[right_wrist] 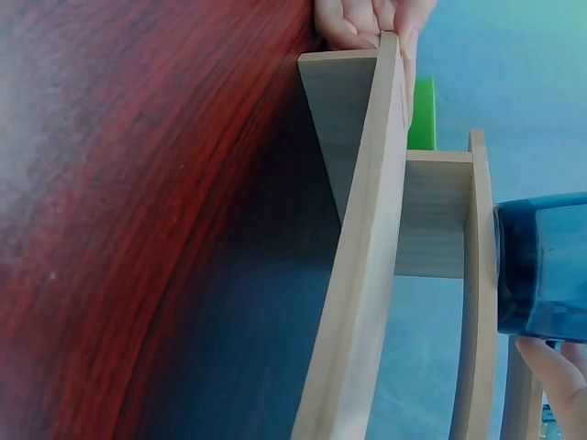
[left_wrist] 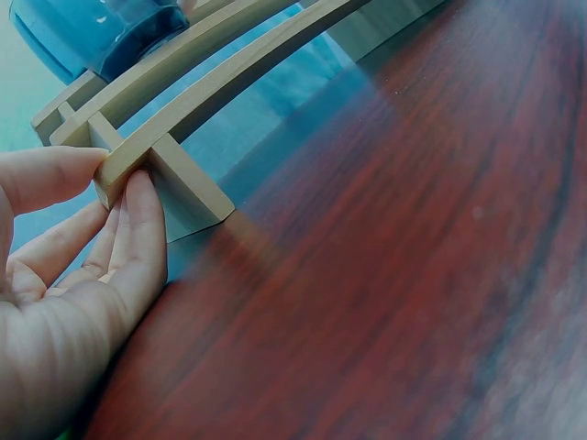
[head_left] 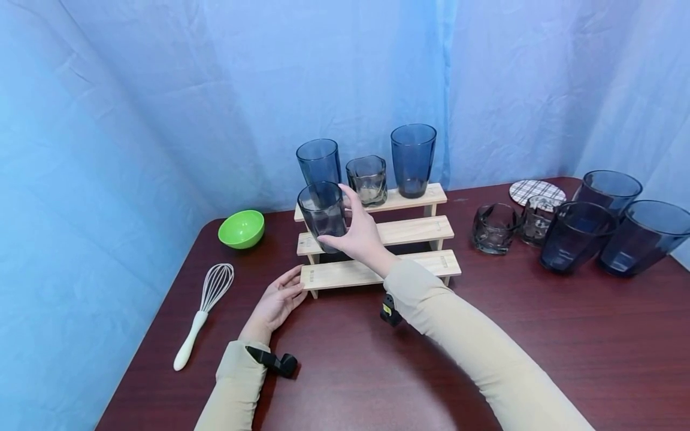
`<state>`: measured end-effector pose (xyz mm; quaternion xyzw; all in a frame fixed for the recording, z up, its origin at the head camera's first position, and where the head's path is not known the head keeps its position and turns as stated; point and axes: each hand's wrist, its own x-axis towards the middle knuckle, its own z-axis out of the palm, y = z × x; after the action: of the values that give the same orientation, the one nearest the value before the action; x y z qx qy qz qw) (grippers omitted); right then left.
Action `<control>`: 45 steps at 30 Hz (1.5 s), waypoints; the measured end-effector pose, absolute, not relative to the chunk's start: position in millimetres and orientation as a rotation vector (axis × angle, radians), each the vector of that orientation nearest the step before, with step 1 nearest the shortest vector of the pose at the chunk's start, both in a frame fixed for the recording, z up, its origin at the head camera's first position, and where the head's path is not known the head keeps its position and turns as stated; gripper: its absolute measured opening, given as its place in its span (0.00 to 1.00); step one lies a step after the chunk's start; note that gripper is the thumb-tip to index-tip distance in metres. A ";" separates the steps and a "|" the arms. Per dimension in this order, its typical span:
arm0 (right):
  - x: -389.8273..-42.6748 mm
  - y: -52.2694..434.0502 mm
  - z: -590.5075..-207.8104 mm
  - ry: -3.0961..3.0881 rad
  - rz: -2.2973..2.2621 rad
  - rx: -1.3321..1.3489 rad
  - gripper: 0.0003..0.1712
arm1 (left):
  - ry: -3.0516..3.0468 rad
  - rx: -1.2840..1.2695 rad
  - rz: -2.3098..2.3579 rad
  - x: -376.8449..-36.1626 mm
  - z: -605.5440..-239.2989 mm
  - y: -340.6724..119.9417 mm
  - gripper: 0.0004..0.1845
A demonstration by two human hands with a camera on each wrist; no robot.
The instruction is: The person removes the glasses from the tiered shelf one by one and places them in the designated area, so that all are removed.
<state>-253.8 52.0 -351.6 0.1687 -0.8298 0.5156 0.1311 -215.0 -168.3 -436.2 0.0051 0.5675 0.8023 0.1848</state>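
The right hand (head_left: 358, 236) grips a glass (head_left: 322, 215) at the rack's (head_left: 377, 272) middle step, frame centre. The left hand (head_left: 277, 299), fingers straight, steadies the rack. Three glasses stand up top; five wait at right.

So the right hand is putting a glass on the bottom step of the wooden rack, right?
Not quite. The right hand holds the glass at the middle step of the rack, not the bottom one. The head view shows this; the bottom step has no glass on it.

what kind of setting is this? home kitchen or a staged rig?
Likely a staged recording setup, not a kitchen: a blue fabric backdrop hangs round a dark wooden table, with a stepped wooden rack of glasses and a camera strapped to each wrist.
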 end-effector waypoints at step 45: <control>-202.5 95.1 -349.5 -2.314 1.588 0.579 0.60 | 1.605 0.021 2.265 -216.5 -439.0 -167.1 0.33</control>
<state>-202.5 95.1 -349.5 0.2002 -0.7999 0.5489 0.1373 -216.5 -167.1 -439.0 0.0075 0.5684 0.8023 0.1819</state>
